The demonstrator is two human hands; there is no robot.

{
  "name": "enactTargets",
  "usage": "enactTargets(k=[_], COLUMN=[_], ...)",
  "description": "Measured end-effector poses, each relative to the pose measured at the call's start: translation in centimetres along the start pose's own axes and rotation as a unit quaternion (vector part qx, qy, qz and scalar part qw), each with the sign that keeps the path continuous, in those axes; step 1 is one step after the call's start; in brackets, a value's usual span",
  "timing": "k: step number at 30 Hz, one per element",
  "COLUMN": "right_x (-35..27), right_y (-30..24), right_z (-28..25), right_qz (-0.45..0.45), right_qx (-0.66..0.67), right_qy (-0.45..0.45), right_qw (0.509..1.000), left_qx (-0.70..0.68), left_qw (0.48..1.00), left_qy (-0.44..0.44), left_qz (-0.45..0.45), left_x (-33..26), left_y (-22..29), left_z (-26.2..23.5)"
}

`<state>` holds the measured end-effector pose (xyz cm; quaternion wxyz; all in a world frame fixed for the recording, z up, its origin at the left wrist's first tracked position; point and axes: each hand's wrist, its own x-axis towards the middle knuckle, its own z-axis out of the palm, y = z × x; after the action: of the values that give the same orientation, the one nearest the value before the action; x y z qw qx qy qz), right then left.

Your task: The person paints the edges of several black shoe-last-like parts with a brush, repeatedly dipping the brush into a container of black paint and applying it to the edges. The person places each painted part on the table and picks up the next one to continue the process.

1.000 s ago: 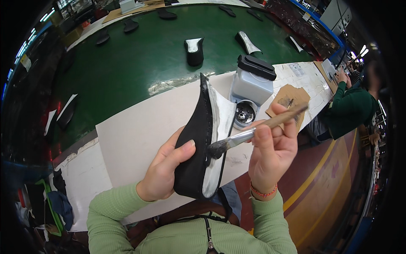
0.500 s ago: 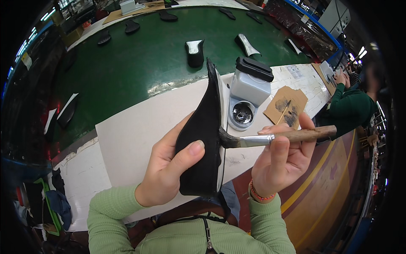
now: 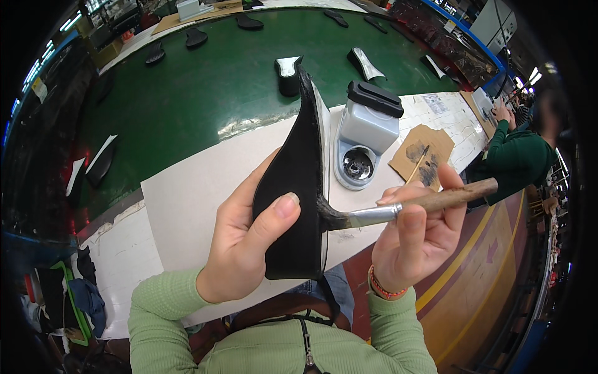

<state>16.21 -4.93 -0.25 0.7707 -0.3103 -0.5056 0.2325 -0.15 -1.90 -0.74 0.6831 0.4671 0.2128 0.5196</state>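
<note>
Upright in my left hand [image 3: 249, 240] is a black shoe sole [image 3: 293, 187] with a pale inner side, my thumb lying across its black face and the fingers behind it. My right hand [image 3: 417, 240] pinches a brush [image 3: 436, 201] with a wooden handle and a silver ferrule. Its dark bristles press bent against the sole's right-hand edge. Just beyond the brush stands a pale plastic dispenser [image 3: 370, 128] with a black lid, and dark liquid shows in its round cup [image 3: 357, 164].
White paper [image 3: 199, 206] covers the near table. A stained cardboard piece [image 3: 423, 149] holds a thin stick. Across the green conveyor belt [image 3: 187, 93] lie several soles, including a black one with a pale top [image 3: 288, 78]. At right, a person in a green sleeve [image 3: 514, 159] works.
The brush tip has slid slightly down along the sole's edge, toward me. The sole has tilted and shifted a little up and left in my left hand. Both grips stay the same.
</note>
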Motion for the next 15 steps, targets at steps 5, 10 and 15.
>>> enactTargets(k=[5,10,15], right_x=[-0.26,-0.31,-0.45], right_y=[-0.3,-0.34,-0.43], right_z=[0.19,0.14,0.09], right_qz=[0.003,-0.007,-0.002], right_qx=[-0.01,-0.016,-0.006], right_qy=[-0.002,-0.013,-0.015], right_qw=[1.0,1.0,1.0], left_qx=[-0.001,0.003,0.003], left_qw=[1.0,0.999,0.999], left_qy=[0.029,0.034,0.038], left_qz=[-0.002,0.012,0.017], left_x=[-0.05,0.09,0.18], left_y=[0.0,0.03,0.11], left_z=[0.13,0.21,0.29])
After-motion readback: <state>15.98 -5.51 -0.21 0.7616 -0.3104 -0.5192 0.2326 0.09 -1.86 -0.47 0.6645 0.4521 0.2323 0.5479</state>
